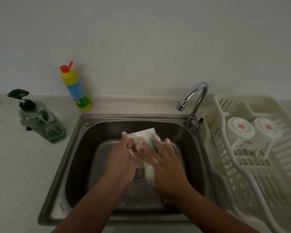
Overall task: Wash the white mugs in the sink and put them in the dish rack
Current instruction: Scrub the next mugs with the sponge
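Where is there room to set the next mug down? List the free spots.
Free: the slatted front of the dish rack, nearer than the two upturned mugs; also the counter between pump bottle and sink. Crowded: the sink's middle, where left hand and right hand work a soapy mug.
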Demonstrator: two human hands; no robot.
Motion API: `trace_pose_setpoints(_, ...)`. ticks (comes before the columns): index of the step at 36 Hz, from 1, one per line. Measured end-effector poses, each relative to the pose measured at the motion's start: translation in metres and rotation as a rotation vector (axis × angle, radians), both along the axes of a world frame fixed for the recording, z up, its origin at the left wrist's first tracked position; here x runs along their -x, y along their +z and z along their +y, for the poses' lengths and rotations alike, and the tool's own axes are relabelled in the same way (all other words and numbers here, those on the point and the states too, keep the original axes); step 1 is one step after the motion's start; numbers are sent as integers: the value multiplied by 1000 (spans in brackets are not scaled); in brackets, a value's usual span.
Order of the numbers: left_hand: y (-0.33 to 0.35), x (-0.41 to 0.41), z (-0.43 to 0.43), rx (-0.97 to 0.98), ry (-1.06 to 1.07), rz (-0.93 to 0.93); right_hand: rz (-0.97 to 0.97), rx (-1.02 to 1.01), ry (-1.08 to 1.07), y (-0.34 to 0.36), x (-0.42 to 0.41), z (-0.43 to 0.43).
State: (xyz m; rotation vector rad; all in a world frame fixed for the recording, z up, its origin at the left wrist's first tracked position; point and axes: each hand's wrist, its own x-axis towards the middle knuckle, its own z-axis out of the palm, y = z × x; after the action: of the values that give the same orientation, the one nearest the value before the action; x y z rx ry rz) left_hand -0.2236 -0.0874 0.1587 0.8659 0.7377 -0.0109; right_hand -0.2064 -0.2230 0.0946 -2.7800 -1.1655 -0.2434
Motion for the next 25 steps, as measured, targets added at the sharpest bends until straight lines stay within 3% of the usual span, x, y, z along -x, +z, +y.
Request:
trace_pose_setpoints(5,0,-5,2,87,42,30,33,-59,-17,9,-3,4)
trace_pose_setpoints(9,0,-6,3,151,103,59,28,44,52,-7,8,-5)
trace_pose_setpoints(16,1,-4,-7,237,88,68,69,1,-24,17,-7,0)
trace_pose_setpoints(22,4,-4,2,-12,79,18,-13,109,55,-7,20,-21)
trace_pose_setpoints(25,1,-3,-1,-33,21,12,-17,42,43,-1,11,-19)
